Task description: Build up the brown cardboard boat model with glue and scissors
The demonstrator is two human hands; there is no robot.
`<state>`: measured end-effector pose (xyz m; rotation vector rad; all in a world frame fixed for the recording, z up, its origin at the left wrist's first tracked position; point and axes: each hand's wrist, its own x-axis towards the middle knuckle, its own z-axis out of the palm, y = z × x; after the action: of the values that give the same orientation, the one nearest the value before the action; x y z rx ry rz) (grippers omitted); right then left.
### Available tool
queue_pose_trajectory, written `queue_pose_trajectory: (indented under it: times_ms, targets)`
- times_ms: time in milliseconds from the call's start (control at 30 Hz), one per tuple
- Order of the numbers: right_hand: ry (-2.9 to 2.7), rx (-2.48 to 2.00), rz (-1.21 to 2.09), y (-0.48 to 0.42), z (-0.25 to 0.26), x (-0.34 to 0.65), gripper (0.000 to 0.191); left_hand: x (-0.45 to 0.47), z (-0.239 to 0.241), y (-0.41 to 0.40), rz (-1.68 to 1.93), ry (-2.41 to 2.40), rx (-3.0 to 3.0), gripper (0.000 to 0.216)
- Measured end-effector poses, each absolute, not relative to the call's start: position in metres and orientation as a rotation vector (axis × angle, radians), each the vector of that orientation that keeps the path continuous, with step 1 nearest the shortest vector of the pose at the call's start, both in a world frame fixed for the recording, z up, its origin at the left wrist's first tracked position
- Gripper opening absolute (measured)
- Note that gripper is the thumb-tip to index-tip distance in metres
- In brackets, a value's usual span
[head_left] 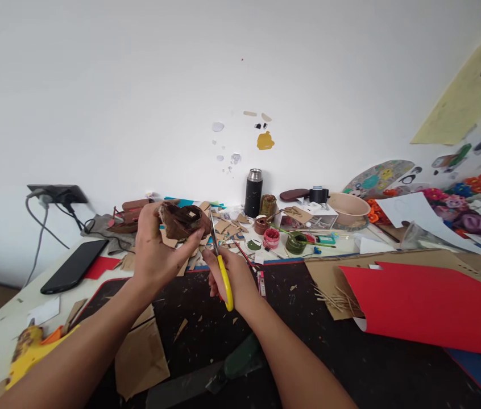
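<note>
My left hand [155,253] is raised above the desk and closed around a small brown cardboard model [183,220], holding it up by its lower edge. My right hand [229,281] grips yellow-handled scissors [222,267], blades pointing up toward the right side of the model. The blade tips sit just beside the model's edge; whether they touch it I cannot tell. Below both hands lies a black cutting mat [291,329] strewn with cardboard scraps.
A red paper sheet [428,307] lies on the right over brown cardboard. Paint jars [271,237], a black flask [253,192] and a beige bowl [348,209] stand at the back. A dark phone [74,266] and a yellow glue gun [31,352] lie on the left.
</note>
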<state>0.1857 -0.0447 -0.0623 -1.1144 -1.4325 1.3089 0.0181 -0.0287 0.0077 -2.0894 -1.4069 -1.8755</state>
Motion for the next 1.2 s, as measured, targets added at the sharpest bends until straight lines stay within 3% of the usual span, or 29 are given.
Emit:
queue_pose_trajectory:
  times_ms: [367,1200]
  targets:
    - [-1.512,-1.183,1.267,-0.044,-0.063,0.185,0.056,0.016,0.007,-0.027,-1.599,-1.251,-2.045,0.053]
    - [-1.597,-1.215,1.183,-0.048,-0.051,0.189,0.058,0.019,0.009,-0.029,-1.593,-1.257,-2.069,0.050]
